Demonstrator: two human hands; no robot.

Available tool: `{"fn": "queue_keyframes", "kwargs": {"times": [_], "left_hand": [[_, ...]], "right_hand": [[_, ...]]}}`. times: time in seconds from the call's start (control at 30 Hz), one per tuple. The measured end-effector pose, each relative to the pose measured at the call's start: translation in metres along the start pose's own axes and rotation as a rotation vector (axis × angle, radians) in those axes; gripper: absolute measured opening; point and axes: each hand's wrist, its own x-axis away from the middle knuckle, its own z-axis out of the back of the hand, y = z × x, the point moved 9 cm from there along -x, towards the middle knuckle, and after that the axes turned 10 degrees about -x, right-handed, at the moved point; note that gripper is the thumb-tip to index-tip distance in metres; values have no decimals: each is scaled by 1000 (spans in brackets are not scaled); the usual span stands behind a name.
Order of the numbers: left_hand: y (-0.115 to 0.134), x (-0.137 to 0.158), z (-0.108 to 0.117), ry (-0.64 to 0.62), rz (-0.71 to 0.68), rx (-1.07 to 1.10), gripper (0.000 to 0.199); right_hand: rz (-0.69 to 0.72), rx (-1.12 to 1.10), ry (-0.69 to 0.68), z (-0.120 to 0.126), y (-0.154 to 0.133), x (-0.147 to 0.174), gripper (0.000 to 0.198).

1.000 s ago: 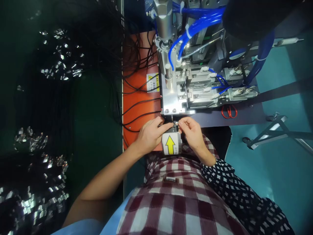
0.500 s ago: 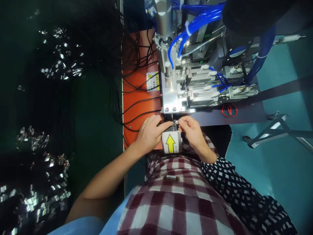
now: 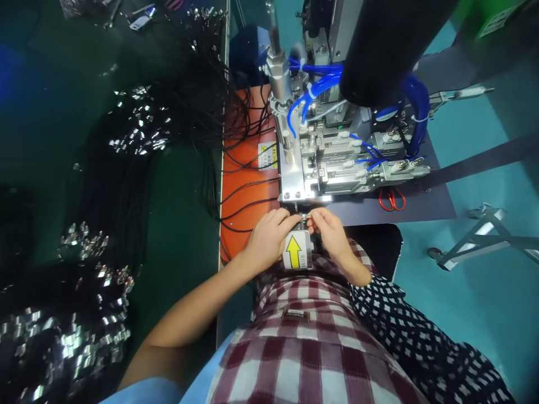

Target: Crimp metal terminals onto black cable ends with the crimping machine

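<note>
At the front edge of the machine (image 3: 293,188), my two hands meet over a small shiny metal connector (image 3: 305,216). My right hand (image 3: 331,231) pinches this connector between thumb and fingertips. From the other side, my left hand (image 3: 269,235) is closed, its thumb reaching to the connector's left end; what its curled fingers hold is hidden. Just below the hands is a white-labelled block with a yellow arrow (image 3: 295,251). Black cables (image 3: 248,182) run over the orange plate (image 3: 240,210) towards the machine, left of my hands.
Piles of black cables with shiny metal ends (image 3: 86,241) cover the dark green table on the left. Blue air hoses (image 3: 324,84) and cylinders rise behind my hands. Red-handled scissors (image 3: 392,200) lie right of the machine. A metal stand leg (image 3: 484,235) is on the floor.
The view has shifted, so the machine sits lower and more of the table's far end shows. My hands stay together at the same spot on the machine, the right still pinching the connector.
</note>
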Motion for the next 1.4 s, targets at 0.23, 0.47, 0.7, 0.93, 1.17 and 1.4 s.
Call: {"fn": "queue_keyframes", "kwargs": {"times": [0.23,0.47,0.7,0.93,1.17,1.4], "left_hand": [[2,3,-3,-22,-6,-28,34],[2,1,-7,-22,50,-38,35],[-22,39,10,146,167,157,37],[-32,77,6,90,284,-244,44],[-32,73,0,66,336,-305,48],[-30,77,1,57,307,-310,48]], "right_hand": [[37,78,29,-4,-9,3,28],[21,-15,17,-8,-4,0,25],[27,-40,-11,-7,-2,-4,28],[24,-41,-19,-6,1,-5,31],[-18,-79,-8,-1,6,-2,39],[-68,-137,132,39,22,17,43]]}}
